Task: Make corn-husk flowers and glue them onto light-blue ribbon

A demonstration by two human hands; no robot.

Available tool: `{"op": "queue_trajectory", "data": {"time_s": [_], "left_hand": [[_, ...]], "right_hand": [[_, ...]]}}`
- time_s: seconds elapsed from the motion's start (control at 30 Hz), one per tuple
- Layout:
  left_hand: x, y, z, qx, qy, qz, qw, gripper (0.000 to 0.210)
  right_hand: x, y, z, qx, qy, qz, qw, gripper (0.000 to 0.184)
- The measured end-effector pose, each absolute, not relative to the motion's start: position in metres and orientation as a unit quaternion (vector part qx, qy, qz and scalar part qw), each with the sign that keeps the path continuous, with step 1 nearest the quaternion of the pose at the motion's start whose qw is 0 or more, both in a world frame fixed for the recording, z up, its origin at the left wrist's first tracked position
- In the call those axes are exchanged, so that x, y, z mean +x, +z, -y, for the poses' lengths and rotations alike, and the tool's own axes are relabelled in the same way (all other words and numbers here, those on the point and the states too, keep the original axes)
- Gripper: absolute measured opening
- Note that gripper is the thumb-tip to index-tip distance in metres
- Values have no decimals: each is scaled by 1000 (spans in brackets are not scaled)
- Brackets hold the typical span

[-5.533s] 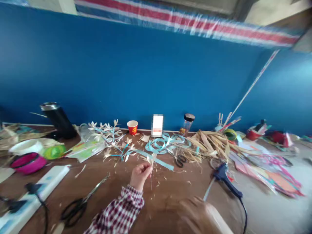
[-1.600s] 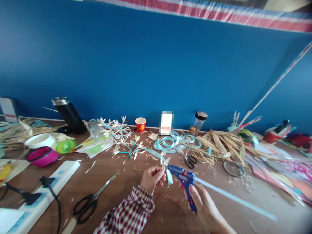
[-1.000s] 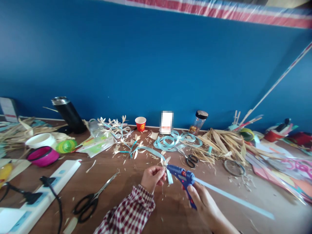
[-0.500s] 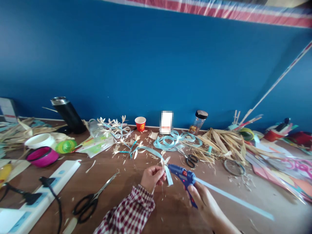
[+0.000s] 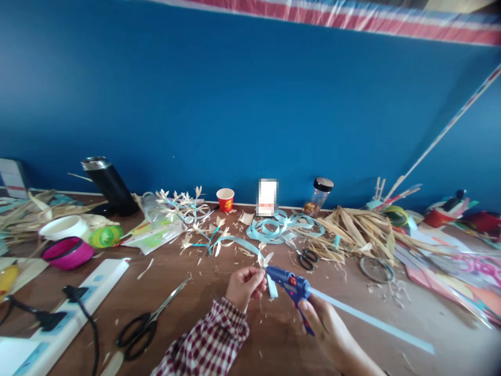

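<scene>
Between thumb and fingers my left hand pinches a small pale flower made of husk-like petals. My right hand is wrapped round a blue glue gun, its nozzle at the base of the flower. From the back of the gun a long pale strip, probably a glue stick, sticks out to the lower right. A light blue ribbon runs behind the flower, and its end hangs below the nozzle. Further left lies a branch of similar flowers with blue-wrapped stems.
Black-handled scissors lie at the left beside a white power strip. Smaller scissors, coiled ribbon and dried husks sit behind the hands. A red paper cup and a jar stand near the wall.
The glue gun has shifted slightly left, its nozzle closer to the flower's base. My left hand and the flower stay nearly where they were.
</scene>
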State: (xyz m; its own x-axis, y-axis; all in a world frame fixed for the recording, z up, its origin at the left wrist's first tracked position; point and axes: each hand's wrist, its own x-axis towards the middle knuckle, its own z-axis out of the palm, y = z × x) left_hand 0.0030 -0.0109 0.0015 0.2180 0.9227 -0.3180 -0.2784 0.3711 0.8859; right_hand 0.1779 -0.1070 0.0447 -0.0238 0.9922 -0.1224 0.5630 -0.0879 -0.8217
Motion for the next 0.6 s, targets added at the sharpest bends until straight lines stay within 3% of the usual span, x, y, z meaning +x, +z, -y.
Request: {"op": "queue_trajectory", "data": {"time_s": [0.6], "left_hand": [[4, 0, 12, 351, 439, -458, 689, 33]], "right_hand": [[173, 52, 106, -615, 381, 590, 359, 48]]}}
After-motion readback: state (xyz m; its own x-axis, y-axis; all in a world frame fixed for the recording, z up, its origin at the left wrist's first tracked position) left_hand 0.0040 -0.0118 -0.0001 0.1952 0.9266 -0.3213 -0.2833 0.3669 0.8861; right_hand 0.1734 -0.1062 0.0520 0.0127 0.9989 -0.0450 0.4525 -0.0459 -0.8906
